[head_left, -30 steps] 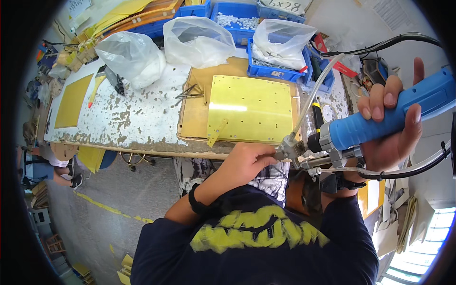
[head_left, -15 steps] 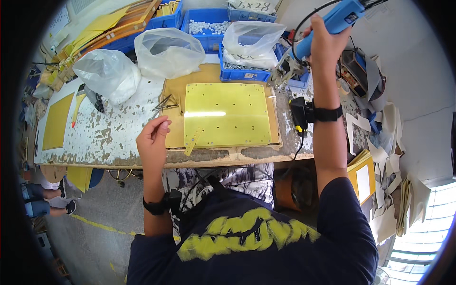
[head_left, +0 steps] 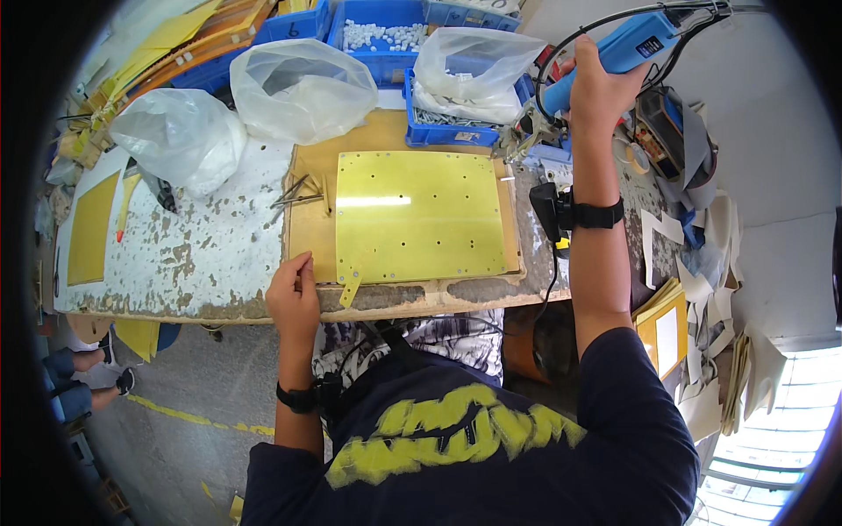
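Note:
My right hand (head_left: pixel 603 92) is raised at the back right, wrapped round a blue corded power tool (head_left: pixel 633 48) that looks like an electric screwdriver. Its lower tip is lost among the clutter behind. At the bench's front edge my left hand (head_left: pixel 294 296) is closed, thumb and fingers pressed together; whatever they may pinch is hidden. Right of it lies a yellow rectangular plate (head_left: pixel 421 219) dotted with small holes and fasteners. A small yellow perforated strip (head_left: pixel 351 289) overlaps the plate's near left corner. Several dark, thin screws or pins (head_left: pixel 303 191) lie left of the plate.
Plastic bags (head_left: pixel 303 101) and blue bins (head_left: pixel 452 133) of small parts line the back. A brush (head_left: pixel 127 202) and a yellow sheet (head_left: pixel 92 230) lie left. Cut scraps (head_left: pixel 702 289) pile up on the right. Another person's legs (head_left: pixel 83 386) show at far left.
My left hand has drawn back toward the bench's front edge, away from the thin screws. My right hand stays raised with the blue tool, which has tilted and shifted slightly.

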